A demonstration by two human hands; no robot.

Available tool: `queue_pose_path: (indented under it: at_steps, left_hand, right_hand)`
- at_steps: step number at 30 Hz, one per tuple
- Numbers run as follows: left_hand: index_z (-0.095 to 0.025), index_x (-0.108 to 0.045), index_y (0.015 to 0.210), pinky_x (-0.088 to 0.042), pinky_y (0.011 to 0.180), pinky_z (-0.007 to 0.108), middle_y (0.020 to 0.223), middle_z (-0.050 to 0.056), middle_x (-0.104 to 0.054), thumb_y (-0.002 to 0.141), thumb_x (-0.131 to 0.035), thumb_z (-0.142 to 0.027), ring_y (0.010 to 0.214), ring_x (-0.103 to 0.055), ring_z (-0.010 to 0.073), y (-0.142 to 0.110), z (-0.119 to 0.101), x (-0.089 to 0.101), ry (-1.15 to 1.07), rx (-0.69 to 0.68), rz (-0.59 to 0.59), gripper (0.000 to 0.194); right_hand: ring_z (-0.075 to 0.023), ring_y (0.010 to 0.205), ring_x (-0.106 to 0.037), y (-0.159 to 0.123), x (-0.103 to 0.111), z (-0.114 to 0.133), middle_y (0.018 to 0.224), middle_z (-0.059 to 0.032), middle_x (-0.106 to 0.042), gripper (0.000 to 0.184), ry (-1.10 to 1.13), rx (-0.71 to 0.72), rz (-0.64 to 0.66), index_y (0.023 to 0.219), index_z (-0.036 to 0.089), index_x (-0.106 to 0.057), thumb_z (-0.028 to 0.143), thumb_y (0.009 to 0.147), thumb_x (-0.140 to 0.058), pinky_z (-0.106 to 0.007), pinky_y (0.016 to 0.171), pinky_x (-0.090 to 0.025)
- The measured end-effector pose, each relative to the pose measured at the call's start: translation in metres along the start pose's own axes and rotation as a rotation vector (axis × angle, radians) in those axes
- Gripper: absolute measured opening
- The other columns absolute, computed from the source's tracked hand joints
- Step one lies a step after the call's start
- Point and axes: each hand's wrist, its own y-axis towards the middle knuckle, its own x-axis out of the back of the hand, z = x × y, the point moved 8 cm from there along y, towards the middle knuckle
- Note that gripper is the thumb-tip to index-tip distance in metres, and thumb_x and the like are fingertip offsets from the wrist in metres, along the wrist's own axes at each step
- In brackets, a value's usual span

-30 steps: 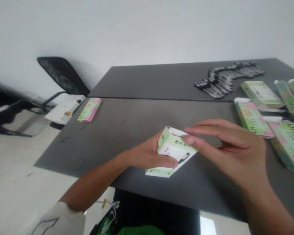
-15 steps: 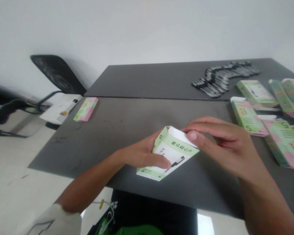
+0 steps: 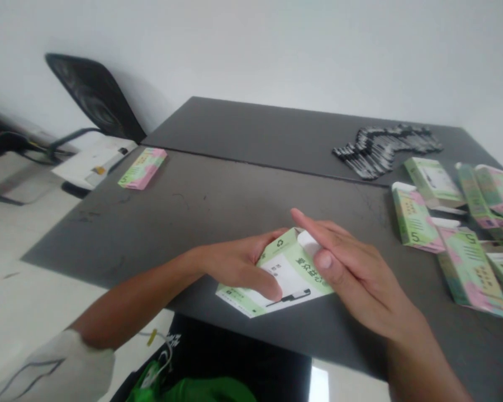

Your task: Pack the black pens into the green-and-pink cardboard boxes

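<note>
The person's left hand [image 3: 238, 265] has the carton [image 3: 287, 279] wrapped from its near side, fingers curled behind and thumb lying across the printed face. The right hand [image 3: 356, 273] comes down over the far end, its fingers [image 3: 318, 226] straight and its thumb [image 3: 323, 260] resting on the face beside a white flap [image 3: 308, 243]. Whether that hand is gripping or only pressing, I can't tell.

The carton sits low over the dark grey table [image 3: 151, 223], near the edge closest to the person, its lower corner seeming to touch the top. It looks light, just thin coated card: stiff along the folds, but easily dented at the corners and open end, and perhaps a bit slippery. I'd take it by the long sides, away from the flap.

It is pale green with a white panel, dark lettering, a small recycling mark and a picture of a slim dark pen.

More green-and-pink cartons [image 3: 414, 220] lie in a loose group at the right. A single one [image 3: 142, 168] lies on the far left of the table. Beyond them sits a long heap of black-and-white strips [image 3: 381, 151], too blurred to make out.
</note>
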Motion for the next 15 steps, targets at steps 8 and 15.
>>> queue_pose_path:
  at_steps: [8,15]
  left_hand:
    - [-0.023,-0.058,0.128,-0.059,0.063,0.023,0.096,0.0,-0.073,0.069,-0.094,-0.026,0.078,-0.069,0.0164,0.0,0.006,0.003,-0.057,0.043,0.034,0.069]
    - [-0.017,-0.07,0.104,-0.058,0.06,0.022,0.09,0.002,-0.074,0.07,-0.092,-0.028,0.072,-0.068,0.0158,-0.002,0.009,0.001,-0.054,0.097,0.12,0.041]
  right_hand:
    - [-0.0221,0.124,-0.071,-0.005,-0.001,-0.01,0.134,0.0007,-0.076,0.042,0.163,-0.166,0.023,0.152,0.04,-0.061,0.033,0.112,-0.049,-0.041,0.107,-0.058]
    - [-0.0265,0.13,-0.068,-0.01,-0.01,-0.005,0.15,-0.0003,-0.069,0.045,0.25,-0.214,-0.02,0.154,0.042,-0.059,0.048,0.111,-0.047,-0.048,0.113,-0.055]
